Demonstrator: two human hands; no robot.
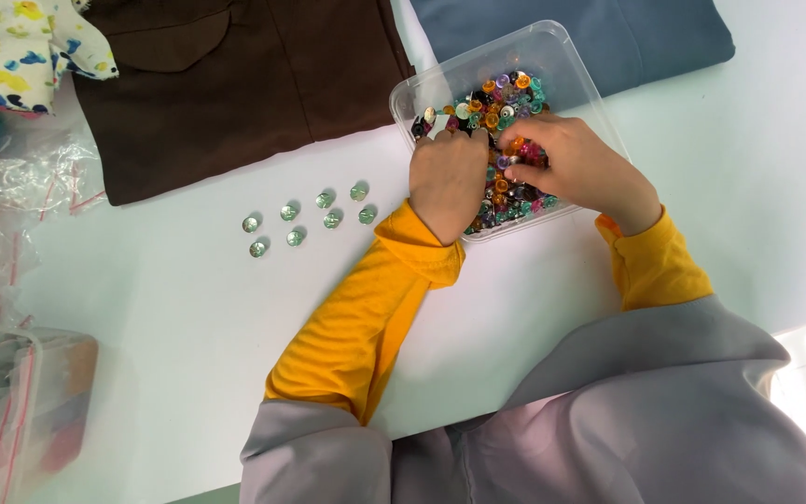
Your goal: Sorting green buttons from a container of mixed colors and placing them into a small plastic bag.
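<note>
A clear plastic tub [552,45] on the white table holds many small shiny buttons [501,93] in orange, green, purple and pink. Both hands reach into it. My left hand [447,177] rests knuckles-up on the tub's near left edge, its fingers curled down among the buttons. My right hand [576,166] lies over the middle of the heap with its fingertips pinching among the buttons; what it grips is hidden. Left of the tub, several pale green buttons [310,217] lie in two short rows on the table. Both wrists wear yellow sleeves.
A folded brown cloth [235,84] lies at the back left and a folded blue-grey cloth [608,37] behind the tub. A floral fabric [11,47] is at the far left corner. Crumpled clear bags [2,205] and a box of bags [20,401] sit along the left edge.
</note>
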